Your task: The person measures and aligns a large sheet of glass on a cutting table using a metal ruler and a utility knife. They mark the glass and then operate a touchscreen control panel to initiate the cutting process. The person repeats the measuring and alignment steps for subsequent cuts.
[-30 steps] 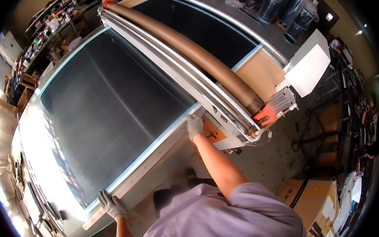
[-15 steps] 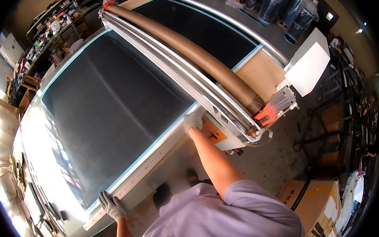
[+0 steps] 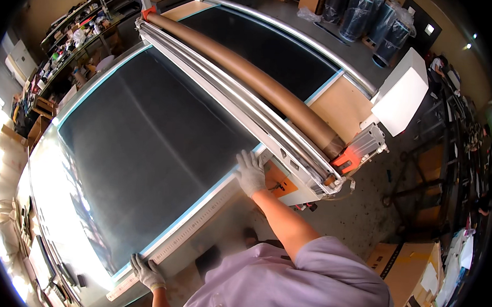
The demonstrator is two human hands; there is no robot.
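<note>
A large dark sheet (image 3: 156, 153) with light-blue edges lies flat across the table before me. A long white ruler strip (image 3: 192, 224) with markings runs along its near edge. My left hand (image 3: 148, 273), in a pale work glove, rests on the strip's near-left end, fingers stretched out over the sheet's corner. My right hand (image 3: 251, 174), gloved too, lies flat with its fingers spread across the blue edge at the other end, close to the roller frame. Neither hand holds anything that I can see.
A brown roll (image 3: 250, 78) spans the table on a metal roller frame (image 3: 205, 86) with orange end brackets. Beyond it stands a white box-shaped housing (image 3: 402, 92). A cardboard box (image 3: 405, 270) sits at lower right. Cluttered shelves (image 3: 75, 44) line the far left.
My right hand has opened from a more curled grip at the edge and now lies flat with fingers spread. My left hand stays at the same corner. The whole view has shifted slightly.
</note>
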